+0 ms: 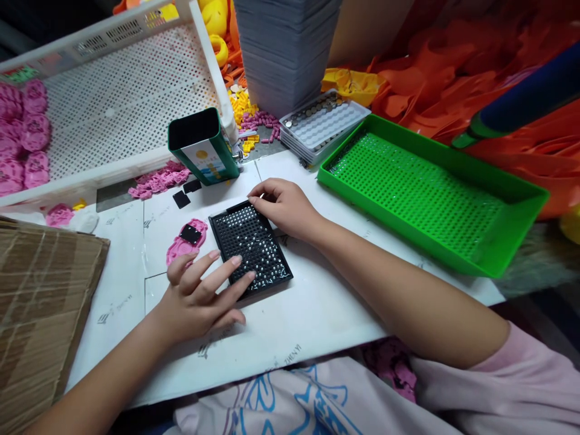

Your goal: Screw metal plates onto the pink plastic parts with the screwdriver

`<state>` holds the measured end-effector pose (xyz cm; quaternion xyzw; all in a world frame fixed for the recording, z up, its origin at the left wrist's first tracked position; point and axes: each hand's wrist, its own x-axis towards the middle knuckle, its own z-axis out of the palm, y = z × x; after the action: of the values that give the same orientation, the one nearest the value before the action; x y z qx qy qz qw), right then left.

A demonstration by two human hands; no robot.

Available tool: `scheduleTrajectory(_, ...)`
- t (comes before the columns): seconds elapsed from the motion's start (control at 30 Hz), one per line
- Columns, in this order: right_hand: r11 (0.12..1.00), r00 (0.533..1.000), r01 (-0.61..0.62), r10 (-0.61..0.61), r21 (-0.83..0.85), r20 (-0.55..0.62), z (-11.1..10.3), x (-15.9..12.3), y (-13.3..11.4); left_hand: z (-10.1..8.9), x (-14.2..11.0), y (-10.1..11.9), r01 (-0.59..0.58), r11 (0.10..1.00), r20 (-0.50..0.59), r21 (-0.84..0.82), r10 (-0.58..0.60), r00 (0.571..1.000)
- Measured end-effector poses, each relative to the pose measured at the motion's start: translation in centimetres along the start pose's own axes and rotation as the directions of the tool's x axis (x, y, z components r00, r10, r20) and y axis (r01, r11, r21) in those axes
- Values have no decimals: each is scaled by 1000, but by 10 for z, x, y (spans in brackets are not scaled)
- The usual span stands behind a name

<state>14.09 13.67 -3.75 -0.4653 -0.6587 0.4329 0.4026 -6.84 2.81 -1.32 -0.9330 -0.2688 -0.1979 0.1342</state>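
Note:
A black perforated tray [240, 232] with many small shiny metal pieces in its holes lies on the white table covering. At its far right corner, my right hand [287, 208] is closed, thumb and forefinger pinched on the rim. My left hand [203, 296] is open over the near left side, fingers spread, some tips touching or just above the tray. Just left of the tray is a pink moulded plastic part [177, 249] with a black square piece [191, 234] on it. Two more black pieces [181, 199] lie farther back.
A green tin [203, 151] stands behind the tray, near a white crate [208, 78] with pink parts. On the right is a green perforated tray [426, 223]. Stacked pale trays [326, 121] stand at the back beside a tall grey stack [285, 54]. A cardboard box [45, 302] borders the left.

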Motion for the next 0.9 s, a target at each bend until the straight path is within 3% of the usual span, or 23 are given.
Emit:
scheduleTrajectory(0.1,1000,1000,-3,3,5,3,0,0,0,-2,-1,0,14,1000,-33,-19,-15,999)
scheduleTrajectory(0.2,1000,1000,-6,6,8,7,0,0,-1,-3,1,-2,38,978,93,-203,-19,995)
scheduleTrajectory(0.27,1000,1000,-7,7,8,8,-1,0,-1,-3,2,-4,44,978,134,-204,-16,991)
scheduleTrajectory(0.4,1000,1000,-12,12,6,10,-1,0,-2,-3,2,-5,-4,999,-2,37,4,1000)
scheduleTrajectory(0.5,1000,1000,-15,15,4,13,-1,0,-2,-3,1,-1,-7,1000,-37,9,8,999)
scheduleTrajectory(0.63,1000,1000,-15,15,1,14,-1,0,-2,3,3,2,11,988,86,-153,2,996)
scheduleTrajectory(0.73,1000,1000,-8,8,-4,9,0,0,-2,10,12,0,77,991,157,-107,-60,986)
scheduleTrajectory(0.9,1000,1000,-1,1,-9,2,1,0,0,15,33,0,56,995,258,-77,-34,966)
